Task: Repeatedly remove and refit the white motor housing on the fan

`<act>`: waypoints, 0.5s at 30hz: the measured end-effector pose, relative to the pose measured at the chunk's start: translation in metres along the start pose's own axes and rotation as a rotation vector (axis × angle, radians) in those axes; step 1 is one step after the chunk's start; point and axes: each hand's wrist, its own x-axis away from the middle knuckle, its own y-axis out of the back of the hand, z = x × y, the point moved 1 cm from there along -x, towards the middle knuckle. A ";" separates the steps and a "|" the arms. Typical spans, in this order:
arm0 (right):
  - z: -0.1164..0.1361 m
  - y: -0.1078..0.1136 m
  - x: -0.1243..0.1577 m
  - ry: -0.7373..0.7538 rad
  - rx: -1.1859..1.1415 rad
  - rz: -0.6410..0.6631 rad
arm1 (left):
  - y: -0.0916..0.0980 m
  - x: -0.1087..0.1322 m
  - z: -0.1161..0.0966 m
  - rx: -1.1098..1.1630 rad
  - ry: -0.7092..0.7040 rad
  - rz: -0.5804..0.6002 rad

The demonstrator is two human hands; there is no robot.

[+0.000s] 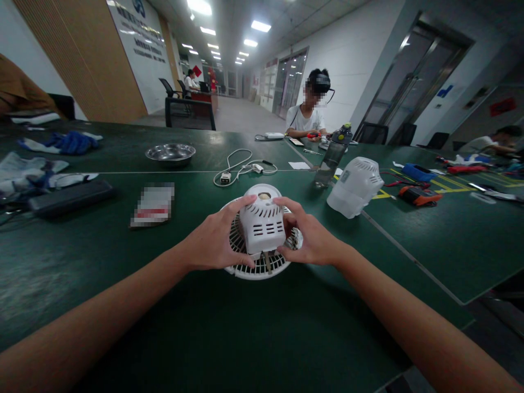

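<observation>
A white slotted fan motor housing (265, 226) stands upright on a round white fan grille (257, 271), which lies on the green table. My left hand (216, 234) grips the housing from the left, its thumb low near the grille. From the right, my right hand (307, 232) closes on the same housing, fingertips near its top. A short metal-looking stem shows below the housing's front edge. The far side of the housing and part of the grille are hidden by my hands.
Beyond lie a white cable (233, 177) and a steel bowl (171, 153). A white plastic cover (355, 187) and a water bottle (333, 155) stand to the right, near an orange multimeter (420, 195). Left are a packet (153, 204) and a black case (72, 198). A person sits opposite.
</observation>
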 end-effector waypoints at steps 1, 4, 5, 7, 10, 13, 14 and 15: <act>0.000 0.000 0.000 0.000 0.001 0.002 | 0.000 0.000 0.000 -0.007 0.008 0.001; -0.001 -0.001 0.000 0.000 0.014 -0.003 | 0.000 0.000 -0.001 -0.020 0.052 0.012; -0.001 -0.001 0.000 0.001 0.019 -0.008 | 0.001 0.000 -0.002 -0.022 0.064 0.016; -0.001 -0.001 0.000 0.004 0.025 -0.014 | 0.001 0.000 -0.003 -0.028 0.076 0.017; -0.001 -0.001 0.000 0.012 0.033 -0.009 | 0.000 0.001 -0.003 -0.033 0.081 0.005; -0.001 -0.001 0.000 0.018 0.057 -0.024 | -0.003 0.003 -0.001 -0.041 0.090 0.001; -0.001 0.000 0.001 0.021 0.072 -0.032 | -0.004 0.004 0.001 -0.048 0.088 0.002; -0.001 0.000 0.001 0.023 0.089 -0.039 | -0.005 0.005 0.003 -0.055 0.083 -0.001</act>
